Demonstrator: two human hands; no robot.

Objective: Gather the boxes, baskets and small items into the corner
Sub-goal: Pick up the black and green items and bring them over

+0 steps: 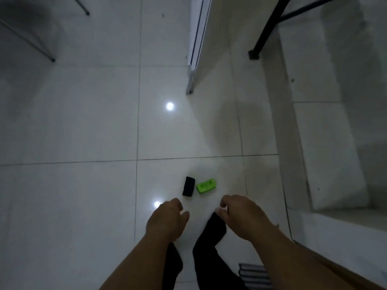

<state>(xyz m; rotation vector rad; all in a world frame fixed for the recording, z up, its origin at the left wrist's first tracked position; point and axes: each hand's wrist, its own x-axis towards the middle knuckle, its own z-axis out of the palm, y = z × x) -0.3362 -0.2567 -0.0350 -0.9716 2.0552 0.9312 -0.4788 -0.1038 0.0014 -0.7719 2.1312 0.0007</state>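
Two small items lie side by side on the white tiled floor: a black block [188,186] and, just right of it, a bright green plastic piece [206,186]. My left hand [167,219] hovers below and left of the black block, fingers loosely curled, holding nothing. My right hand [240,216] hangs below and right of the green piece, fingers also loosely curled and holding nothing. Neither hand touches the items. My feet in black socks [209,233] stand under my hands.
A white door or panel edge [194,59] stands ahead. A wall with a raised ledge [335,185] runs along the right. A black table leg [254,54] and thin metal chair legs [51,58] reach the floor. A striped mat [253,273] lies by my right foot.
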